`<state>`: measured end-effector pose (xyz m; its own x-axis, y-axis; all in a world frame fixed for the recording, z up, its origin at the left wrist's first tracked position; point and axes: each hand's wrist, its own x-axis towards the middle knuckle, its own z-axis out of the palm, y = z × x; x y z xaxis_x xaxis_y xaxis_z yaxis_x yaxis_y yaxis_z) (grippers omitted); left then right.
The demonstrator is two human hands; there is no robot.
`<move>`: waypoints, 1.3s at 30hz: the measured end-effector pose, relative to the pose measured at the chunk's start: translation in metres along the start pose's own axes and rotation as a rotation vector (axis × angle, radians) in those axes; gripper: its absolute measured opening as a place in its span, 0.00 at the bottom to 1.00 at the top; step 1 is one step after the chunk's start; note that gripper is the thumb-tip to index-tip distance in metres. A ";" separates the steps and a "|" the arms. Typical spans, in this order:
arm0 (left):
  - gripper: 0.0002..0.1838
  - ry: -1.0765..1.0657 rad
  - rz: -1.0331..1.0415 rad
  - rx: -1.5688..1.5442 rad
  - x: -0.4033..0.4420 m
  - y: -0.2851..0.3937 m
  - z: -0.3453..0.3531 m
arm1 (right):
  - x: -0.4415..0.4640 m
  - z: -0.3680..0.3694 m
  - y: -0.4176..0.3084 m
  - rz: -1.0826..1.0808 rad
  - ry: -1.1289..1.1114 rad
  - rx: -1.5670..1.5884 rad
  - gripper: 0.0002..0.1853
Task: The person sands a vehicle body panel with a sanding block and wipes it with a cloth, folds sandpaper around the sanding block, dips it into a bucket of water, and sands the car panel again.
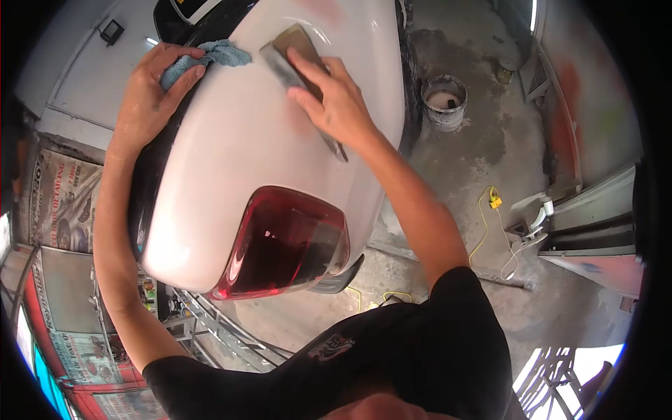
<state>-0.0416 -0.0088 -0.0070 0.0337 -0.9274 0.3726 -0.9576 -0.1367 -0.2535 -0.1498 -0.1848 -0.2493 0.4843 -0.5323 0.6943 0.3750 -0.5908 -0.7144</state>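
Blue cloth (228,54) in left grip (149,84); banner (67,199) reads "DETAILING".

"DETAILING" on a printed banner (68,199).

My left hand (155,85) pinches a blue cloth (227,54) at the edge of the white car panel (210,154); my right hand (337,99) grips a flat block (280,66) on it, beyond the red tail light (276,241).
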 end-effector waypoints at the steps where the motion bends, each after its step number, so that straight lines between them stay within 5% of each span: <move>1: 0.13 0.005 -0.005 0.008 0.000 0.002 -0.002 | 0.013 -0.002 0.004 0.089 -0.008 0.016 0.32; 8: 0.14 -0.027 -0.078 -0.002 -0.001 0.003 -0.001 | -0.115 0.015 -0.004 -0.249 0.032 -0.027 0.38; 14: 0.14 -0.061 -0.078 0.031 -0.001 0.009 -0.005 | 0.000 0.005 0.045 0.117 0.093 0.051 0.36; 17: 0.14 -0.051 -0.062 0.022 0.002 0.009 -0.001 | -0.096 0.015 0.004 -0.112 0.093 -0.059 0.36; 20: 0.15 -0.022 -0.060 0.010 0.001 0.007 -0.001 | -0.125 0.014 0.010 -0.103 0.013 -0.050 0.37; 25: 0.16 -0.032 -0.058 0.044 0.001 0.013 -0.003 | -0.007 0.005 0.058 0.167 0.115 -0.032 0.34; 30: 0.15 -0.064 -0.072 -0.006 0.000 0.012 -0.003 | -0.119 0.014 0.019 -0.045 0.126 0.070 0.32; 37: 0.15 -0.057 -0.070 0.036 0.001 0.013 -0.003 | 0.004 0.006 0.050 0.268 0.179 0.154 0.31; 39: 0.15 -0.056 -0.061 0.018 0.004 0.015 -0.004 | -0.044 0.011 0.036 0.111 0.168 0.113 0.32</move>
<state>-0.0566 -0.0127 -0.0058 0.1081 -0.9352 0.3374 -0.9479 -0.1992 -0.2484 -0.1488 -0.1754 -0.3066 0.3924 -0.6892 0.6091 0.4177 -0.4565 -0.7856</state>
